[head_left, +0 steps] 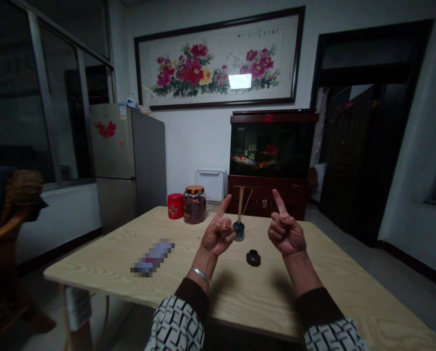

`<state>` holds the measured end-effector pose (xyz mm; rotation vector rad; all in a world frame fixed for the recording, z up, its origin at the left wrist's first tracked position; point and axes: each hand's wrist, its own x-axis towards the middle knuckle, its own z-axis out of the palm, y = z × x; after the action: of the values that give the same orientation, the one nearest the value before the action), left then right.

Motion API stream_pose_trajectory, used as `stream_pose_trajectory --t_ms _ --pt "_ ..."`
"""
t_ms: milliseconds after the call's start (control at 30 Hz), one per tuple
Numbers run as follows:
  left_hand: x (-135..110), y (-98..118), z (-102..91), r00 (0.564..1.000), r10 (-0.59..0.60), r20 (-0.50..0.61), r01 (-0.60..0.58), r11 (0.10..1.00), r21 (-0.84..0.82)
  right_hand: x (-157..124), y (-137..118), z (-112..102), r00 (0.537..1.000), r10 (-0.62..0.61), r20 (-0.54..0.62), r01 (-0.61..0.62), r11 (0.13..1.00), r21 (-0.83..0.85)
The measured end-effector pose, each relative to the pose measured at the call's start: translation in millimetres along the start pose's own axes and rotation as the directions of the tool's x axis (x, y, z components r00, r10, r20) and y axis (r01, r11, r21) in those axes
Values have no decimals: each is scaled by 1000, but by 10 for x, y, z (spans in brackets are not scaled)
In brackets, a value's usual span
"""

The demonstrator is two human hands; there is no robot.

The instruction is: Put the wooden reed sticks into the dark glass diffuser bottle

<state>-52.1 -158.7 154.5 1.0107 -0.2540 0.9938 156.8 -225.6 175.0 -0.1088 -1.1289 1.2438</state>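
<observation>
Between left hand (218,236) and right hand (287,235): bottle of sticks (239,232), with small dark pot (253,258) nearer, on tabletop (111,268). On both hands, raised index fingers (224,206) above others curled tight. Farther back, to the left: jar (195,207) beside red tin (175,205).

We hold our left hand (218,233) and right hand (287,233) up over the table (108,265), one finger of each pointing upward, the others curled; between them are a reed diffuser (239,233) and, closer to us, a small dark pot (253,259), with a lidded jar (195,207) and red canister (175,206) beyond our left hand
</observation>
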Motion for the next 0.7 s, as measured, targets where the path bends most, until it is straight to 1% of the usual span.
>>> stream_pose_trajectory --t_ms 133,233,333,433,500,533,567,600,633,667,700 --pt "-17 -46 31 999 -33 21 34 999 -37 -63 -29 -1 1000 1 12 -2 998 69" --pt "20 -46 72 999 -25 24 26 999 -46 -65 -81 36 1000 8 7 -9 999 51" --pt "43 -66 60 1000 -21 21 22 998 -51 -48 -97 31 1000 21 -12 -21 1000 -4" --pt "57 -93 -57 1000 -18 -22 17 999 -45 -10 -56 -68 996 58 -62 -64 993 -101" --pt "77 -116 -219 996 -15 -93 13 1000 -29 24 23 -218 985 118 -129 -145 963 -229" --pt "92 -135 -329 990 -19 -143 17 1000 -11 41 84 -323 971 156 -184 -210 921 -328" --pt "110 -162 -455 979 -30 -201 35 999 22 55 159 -446 948 191 -255 -292 840 -457" --pt "131 -199 -594 963 -49 -264 70 995 73 66 248 -584 918 212 -335 -379 716 -587" --pt "153 -249 -741 939 -69 -336 124 982 146 75 347 -732 887 212 -411 -455 566 -688" --pt "177 -311 -891 908 -86 -410 198 950 240 83 452 -886 860 198 -470 -507 421 -752" --pt "203 -386 -1039 874 -89 -477 277 899 339 94 558 -1039 844 177 -507 -537 309 -785"
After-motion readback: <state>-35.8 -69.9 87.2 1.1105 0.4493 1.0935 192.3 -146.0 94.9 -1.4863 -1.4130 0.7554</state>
